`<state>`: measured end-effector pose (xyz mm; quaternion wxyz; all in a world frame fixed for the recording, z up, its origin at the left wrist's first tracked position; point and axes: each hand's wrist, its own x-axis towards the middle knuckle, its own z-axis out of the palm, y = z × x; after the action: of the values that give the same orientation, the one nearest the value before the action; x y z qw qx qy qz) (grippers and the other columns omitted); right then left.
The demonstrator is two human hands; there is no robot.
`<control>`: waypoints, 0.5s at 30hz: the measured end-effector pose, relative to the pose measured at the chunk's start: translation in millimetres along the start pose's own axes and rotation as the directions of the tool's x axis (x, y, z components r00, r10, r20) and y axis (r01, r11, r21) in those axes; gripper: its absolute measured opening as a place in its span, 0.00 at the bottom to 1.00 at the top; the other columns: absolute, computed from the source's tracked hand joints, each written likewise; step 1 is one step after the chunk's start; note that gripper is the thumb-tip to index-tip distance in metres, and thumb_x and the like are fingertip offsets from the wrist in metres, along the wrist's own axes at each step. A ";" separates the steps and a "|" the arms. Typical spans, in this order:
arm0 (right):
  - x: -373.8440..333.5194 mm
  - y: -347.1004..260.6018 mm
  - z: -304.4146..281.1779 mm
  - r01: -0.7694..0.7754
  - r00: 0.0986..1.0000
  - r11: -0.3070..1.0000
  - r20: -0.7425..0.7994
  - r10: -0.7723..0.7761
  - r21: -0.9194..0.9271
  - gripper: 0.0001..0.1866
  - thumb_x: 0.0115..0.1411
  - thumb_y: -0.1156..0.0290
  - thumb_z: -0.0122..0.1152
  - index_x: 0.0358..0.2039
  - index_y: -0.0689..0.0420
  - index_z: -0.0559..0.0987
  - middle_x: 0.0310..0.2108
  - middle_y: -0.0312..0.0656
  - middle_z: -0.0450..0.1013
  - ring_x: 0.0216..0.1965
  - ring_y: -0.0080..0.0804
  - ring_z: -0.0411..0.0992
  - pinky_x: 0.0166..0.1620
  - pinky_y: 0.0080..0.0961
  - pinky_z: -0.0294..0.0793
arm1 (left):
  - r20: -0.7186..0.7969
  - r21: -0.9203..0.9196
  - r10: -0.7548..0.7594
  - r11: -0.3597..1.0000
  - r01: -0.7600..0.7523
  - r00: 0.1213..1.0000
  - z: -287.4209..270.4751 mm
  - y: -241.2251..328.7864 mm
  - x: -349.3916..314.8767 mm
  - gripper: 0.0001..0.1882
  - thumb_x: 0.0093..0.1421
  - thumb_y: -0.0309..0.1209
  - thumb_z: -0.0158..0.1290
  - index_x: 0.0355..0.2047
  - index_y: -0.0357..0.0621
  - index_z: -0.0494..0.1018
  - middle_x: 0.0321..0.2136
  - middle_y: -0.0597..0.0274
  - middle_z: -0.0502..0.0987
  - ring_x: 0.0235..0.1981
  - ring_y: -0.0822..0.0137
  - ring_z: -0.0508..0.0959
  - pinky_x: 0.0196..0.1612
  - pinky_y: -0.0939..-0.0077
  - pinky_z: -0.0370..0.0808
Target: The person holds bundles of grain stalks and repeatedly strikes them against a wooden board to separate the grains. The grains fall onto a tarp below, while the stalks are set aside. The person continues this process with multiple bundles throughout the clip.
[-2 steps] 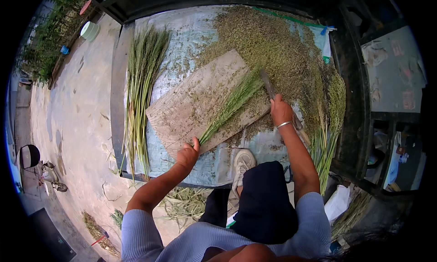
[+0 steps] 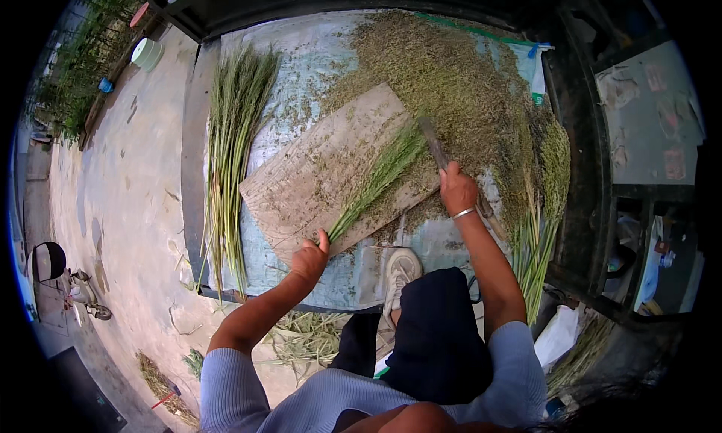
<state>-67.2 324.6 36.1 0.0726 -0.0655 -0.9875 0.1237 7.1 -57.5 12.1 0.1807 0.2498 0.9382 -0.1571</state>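
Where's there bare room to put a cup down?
The blue-white sheet is fairly bare between the left hand and the shoe; so is the concrete floor left of the stalk bundle. It's crowded at the upper right, with the chaff heap, and on the board, under the green stalks.

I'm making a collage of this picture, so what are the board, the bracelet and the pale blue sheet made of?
The board looks like bare, unvarnished wood: dull brown-grey with grain-like lines. The bracelet is probably polished metal, since it shines silvery. The pale blue sheet seems to be plastic, wrinkled with a slight sheen, though it could be coated cloth.
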 end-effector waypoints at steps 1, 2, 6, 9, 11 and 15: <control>-14.6 -25.2 1.6 0.099 0.995 0.993 -0.009 -0.099 0.071 0.12 0.59 0.64 0.53 0.28 0.55 0.62 0.15 0.46 0.67 0.16 0.46 0.68 0.18 0.42 0.66 | -0.009 -0.010 -0.009 1.000 0.009 1.000 0.9 -2.6 -0.7 0.29 0.56 0.29 0.43 0.59 0.42 0.55 0.22 0.53 0.69 0.13 0.64 0.73 0.12 0.68 0.69; -32.3 -52.1 2.7 0.192 0.981 0.972 -0.019 -0.191 0.136 0.12 0.58 0.65 0.53 0.27 0.55 0.62 0.15 0.46 0.67 0.17 0.46 0.68 0.19 0.41 0.66 | -0.015 -0.025 -0.011 1.000 0.011 1.000 -0.4 -2.9 -2.4 0.29 0.56 0.29 0.43 0.59 0.41 0.55 0.22 0.53 0.70 0.13 0.63 0.73 0.12 0.68 0.70; -81.3 -86.1 48.3 0.464 0.874 0.867 0.066 -0.481 0.183 0.11 0.58 0.64 0.52 0.27 0.55 0.63 0.17 0.47 0.67 0.20 0.46 0.70 0.21 0.39 0.69 | 0.067 -0.059 0.029 0.998 -0.025 0.997 -15.0 0.5 0.6 0.29 0.56 0.28 0.43 0.59 0.39 0.53 0.24 0.51 0.71 0.15 0.61 0.75 0.14 0.67 0.72; -45.9 -60.4 38.4 0.193 0.937 0.958 0.248 -0.245 0.214 0.13 0.57 0.63 0.55 0.27 0.57 0.63 0.17 0.47 0.68 0.18 0.47 0.70 0.19 0.39 0.68 | 0.121 -0.063 0.022 0.998 -0.014 0.992 -29.6 -0.3 -1.6 0.29 0.56 0.29 0.43 0.59 0.38 0.53 0.25 0.49 0.72 0.16 0.59 0.76 0.15 0.66 0.72; -29.8 -34.2 46.6 0.319 0.925 0.922 0.138 -0.353 0.218 0.13 0.56 0.63 0.55 0.27 0.57 0.63 0.18 0.47 0.69 0.19 0.47 0.70 0.20 0.40 0.69 | 0.121 -0.077 0.033 0.997 -0.024 0.992 -34.2 4.6 1.6 0.29 0.57 0.29 0.43 0.59 0.38 0.53 0.24 0.49 0.72 0.17 0.59 0.77 0.15 0.66 0.72; -32.9 -37.5 46.9 0.317 0.919 0.920 0.164 -0.357 0.231 0.13 0.56 0.63 0.56 0.27 0.56 0.64 0.18 0.47 0.69 0.20 0.48 0.71 0.22 0.42 0.69 | 0.031 -0.027 0.026 0.999 -0.025 0.999 -22.7 2.0 -4.0 0.28 0.55 0.29 0.45 0.58 0.41 0.56 0.22 0.54 0.71 0.15 0.65 0.75 0.13 0.70 0.71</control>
<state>-46.6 272.8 -3.6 -0.0018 0.1267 -0.9686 0.2139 5.5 -48.7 33.4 0.2009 0.2569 0.9340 -0.1461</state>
